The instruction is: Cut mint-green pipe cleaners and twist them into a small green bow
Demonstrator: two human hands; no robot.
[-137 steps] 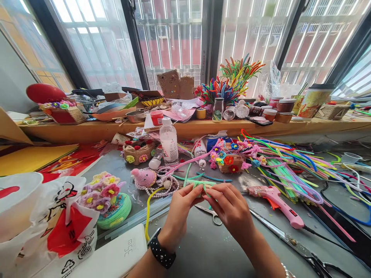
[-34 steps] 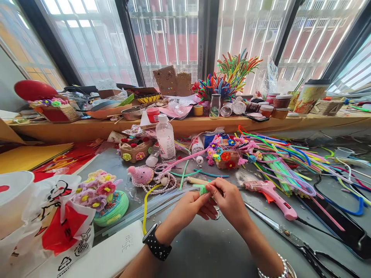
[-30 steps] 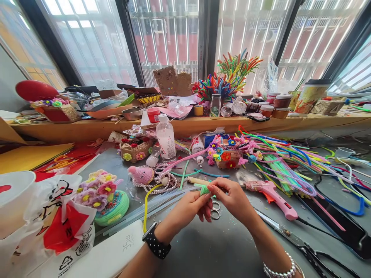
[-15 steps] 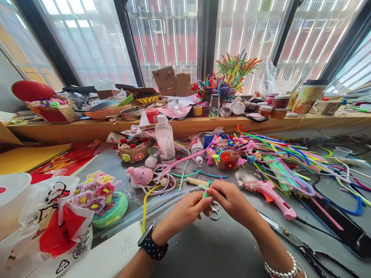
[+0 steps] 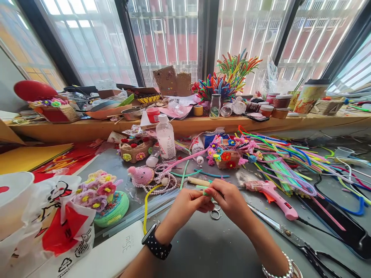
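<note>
Between your left hand [image 5: 185, 206] and right hand [image 5: 228, 199], closed fingertips pinch the small green piece [image 5: 205, 193], equally near both; its long axis is hidden.

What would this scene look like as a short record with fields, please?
Left hand: pinching a small green piece
Right hand: pinching the same piece
Worn: black dotted watch strap on the left, beaded bracelet on the right
Surface: grey table
Beneath the hands: small scissors, partly hidden
To the right: pink glue gun, large scissors, pipe cleaners
To the left: fuzzy flowers on a round green base
</note>
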